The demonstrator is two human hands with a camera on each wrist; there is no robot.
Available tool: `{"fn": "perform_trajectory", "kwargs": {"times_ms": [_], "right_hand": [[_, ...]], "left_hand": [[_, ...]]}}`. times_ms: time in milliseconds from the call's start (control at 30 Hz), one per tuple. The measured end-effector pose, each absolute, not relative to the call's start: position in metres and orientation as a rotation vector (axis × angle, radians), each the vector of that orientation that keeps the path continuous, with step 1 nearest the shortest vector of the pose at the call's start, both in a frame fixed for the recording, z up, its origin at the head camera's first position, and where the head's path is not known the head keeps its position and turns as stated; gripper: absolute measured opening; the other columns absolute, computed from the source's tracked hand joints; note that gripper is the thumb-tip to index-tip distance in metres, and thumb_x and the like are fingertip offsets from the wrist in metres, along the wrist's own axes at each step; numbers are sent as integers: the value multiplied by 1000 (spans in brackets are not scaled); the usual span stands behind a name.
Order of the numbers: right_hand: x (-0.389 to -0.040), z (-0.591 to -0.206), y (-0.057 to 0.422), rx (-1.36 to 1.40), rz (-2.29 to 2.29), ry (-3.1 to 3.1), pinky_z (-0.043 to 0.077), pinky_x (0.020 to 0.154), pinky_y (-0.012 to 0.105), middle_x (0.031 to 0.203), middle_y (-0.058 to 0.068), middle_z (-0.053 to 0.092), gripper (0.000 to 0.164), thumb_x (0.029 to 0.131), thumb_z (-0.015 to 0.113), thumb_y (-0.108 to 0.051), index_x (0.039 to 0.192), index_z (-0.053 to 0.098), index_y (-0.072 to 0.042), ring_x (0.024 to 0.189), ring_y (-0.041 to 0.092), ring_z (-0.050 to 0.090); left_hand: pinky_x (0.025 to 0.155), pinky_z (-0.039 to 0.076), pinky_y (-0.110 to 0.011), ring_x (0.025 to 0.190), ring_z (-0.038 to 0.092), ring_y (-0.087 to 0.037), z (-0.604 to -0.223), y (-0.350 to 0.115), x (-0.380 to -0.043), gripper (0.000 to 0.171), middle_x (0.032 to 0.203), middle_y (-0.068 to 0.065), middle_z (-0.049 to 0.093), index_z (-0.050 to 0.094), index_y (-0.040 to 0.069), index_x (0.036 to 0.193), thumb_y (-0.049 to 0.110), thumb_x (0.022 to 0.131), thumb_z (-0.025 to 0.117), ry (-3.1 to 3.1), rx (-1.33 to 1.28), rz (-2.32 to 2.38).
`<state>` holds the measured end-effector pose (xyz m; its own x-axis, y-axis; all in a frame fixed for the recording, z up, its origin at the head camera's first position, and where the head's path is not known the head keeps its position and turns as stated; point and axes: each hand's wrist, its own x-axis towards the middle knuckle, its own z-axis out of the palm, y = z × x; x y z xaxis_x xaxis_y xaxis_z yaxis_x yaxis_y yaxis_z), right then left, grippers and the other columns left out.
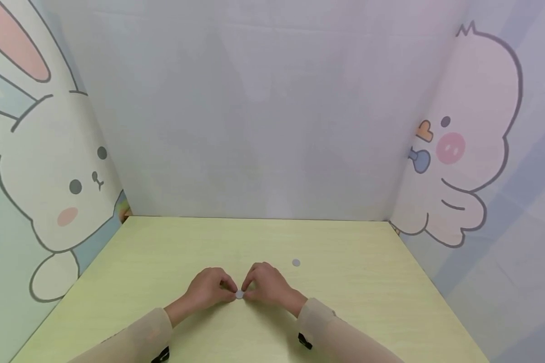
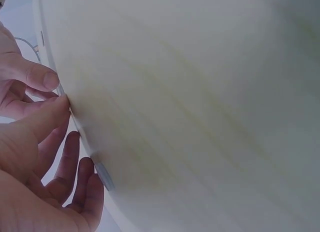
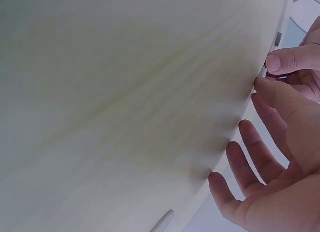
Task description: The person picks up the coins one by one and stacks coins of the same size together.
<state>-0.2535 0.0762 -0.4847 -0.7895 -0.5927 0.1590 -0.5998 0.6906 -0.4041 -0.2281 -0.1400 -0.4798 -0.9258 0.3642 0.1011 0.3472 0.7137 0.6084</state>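
A small round grey disc [image 1: 239, 294] sits between my two hands, low over the tabletop. My left hand [image 1: 210, 289] pinches its left edge with thumb and index finger. From the other side, my right hand [image 1: 269, 285] pinches the right edge the same way. In the right wrist view the other fingers [image 3: 245, 174] are spread, their tips right at the table surface. A second grey disc [image 1: 296, 262] lies on the table beyond the right hand. Close by the left hand's outer fingers, the left wrist view shows another grey disc [image 2: 104, 176], hidden in the head view.
The pale yellow table [image 1: 345, 242] reaches back to a plain light cloth wall [image 1: 263, 111]. Cloth sides stand to the left and right, printed with a rabbit [image 1: 50, 176] and a pale chick-like figure [image 1: 477, 116].
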Motion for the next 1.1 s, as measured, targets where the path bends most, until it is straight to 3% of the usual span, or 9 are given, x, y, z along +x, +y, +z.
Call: {"fn": "perform_trajectory", "kwargs": {"times_ms": [1100], "right_hand": [[-248,-476,75,1000,693,-2896,51,83,26,98,-11,74,5,86,91,-26,85,87,-23,97,6,60]], "left_hand": [[70,50,-30,82,63,-13,-479,-139,-228,11,85,8,73,83,20,84,16,81,93,2898,678,978]]}}
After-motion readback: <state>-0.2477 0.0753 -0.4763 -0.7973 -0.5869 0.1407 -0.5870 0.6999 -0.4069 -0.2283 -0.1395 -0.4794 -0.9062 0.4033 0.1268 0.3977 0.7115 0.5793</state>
